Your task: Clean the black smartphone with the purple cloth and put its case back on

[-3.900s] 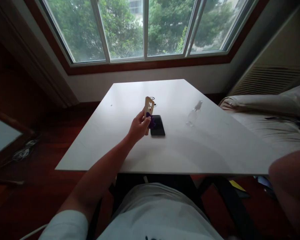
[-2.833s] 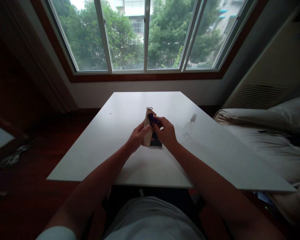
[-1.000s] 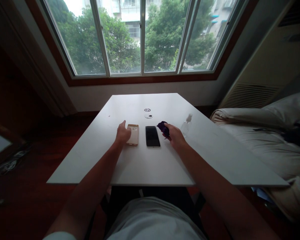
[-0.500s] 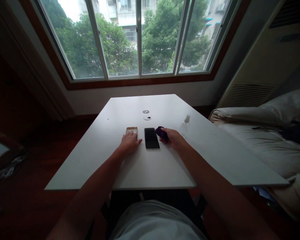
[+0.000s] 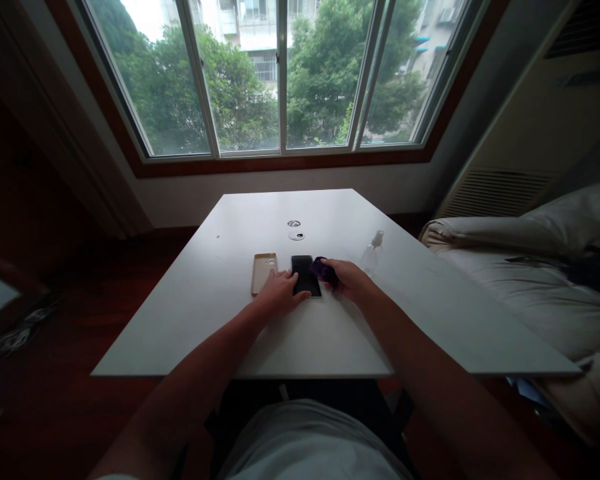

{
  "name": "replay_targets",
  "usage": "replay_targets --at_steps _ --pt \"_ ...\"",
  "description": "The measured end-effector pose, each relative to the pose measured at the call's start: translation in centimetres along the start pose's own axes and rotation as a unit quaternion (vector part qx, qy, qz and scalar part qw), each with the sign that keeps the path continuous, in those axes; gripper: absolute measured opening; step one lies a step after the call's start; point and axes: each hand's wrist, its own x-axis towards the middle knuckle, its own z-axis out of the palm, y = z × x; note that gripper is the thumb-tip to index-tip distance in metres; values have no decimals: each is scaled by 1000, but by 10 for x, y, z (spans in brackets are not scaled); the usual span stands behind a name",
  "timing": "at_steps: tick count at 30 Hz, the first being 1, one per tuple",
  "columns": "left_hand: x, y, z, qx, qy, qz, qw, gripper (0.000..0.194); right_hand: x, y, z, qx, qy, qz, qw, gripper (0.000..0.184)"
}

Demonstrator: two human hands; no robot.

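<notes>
The left hand (image 5: 279,293), fingers loosely spread, lies at the phone (image 5: 304,268), seemingly to steady it flat on the table (image 5: 405,327); the right hand (image 5: 349,279) pinches a bunched cloth (image 5: 324,269) at its right edge, perhaps for wiping; the case (image 5: 261,273) sits just left.

1. Open table (image 5: 180,307) left of the case (image 5: 259,275).
2. Left hand (image 5: 278,293) blocks the near gap between case and phone (image 5: 304,268).
3. Upright bottle (image 5: 372,259) obstructs right of centre.
4. Open strip at upper right of the table.
</notes>
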Motion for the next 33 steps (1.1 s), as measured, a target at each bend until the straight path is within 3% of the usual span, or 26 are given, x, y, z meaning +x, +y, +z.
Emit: replay_targets --at_steps 7,12,18,22,25,28,31,33 --pt "3 -4 4 -9 15 9 1000 73 -1 2 5 10 -41 12 999 18" --pt "4 -3 0 -58 17 -6 998 76 1 13 6 -79 -87 -47 992 25" --pt "5 -7 -6 -157 27 9 987 63 -1 24 9 -147 -60 -81 984 30" --pt "6 -6 -6 -214 61 -37 974 68 -10 24 18 -153 -29 -172 973 31" --pt "7 0 -8 -305 128 -35 943 73 -21 21 25 -156 -6 -259 953 32" --pt "9 7 -10 -447 188 -37 874 74 -32 16 30 -142 14 -322 936 32" --pt "11 9 -12 -564 196 -73 799 62 -39 14 33 -105 -3 -327 939 37" --pt "12 8 -14 -599 189 -92 773 52 -38 16 34 -83 -25 -312 946 43"
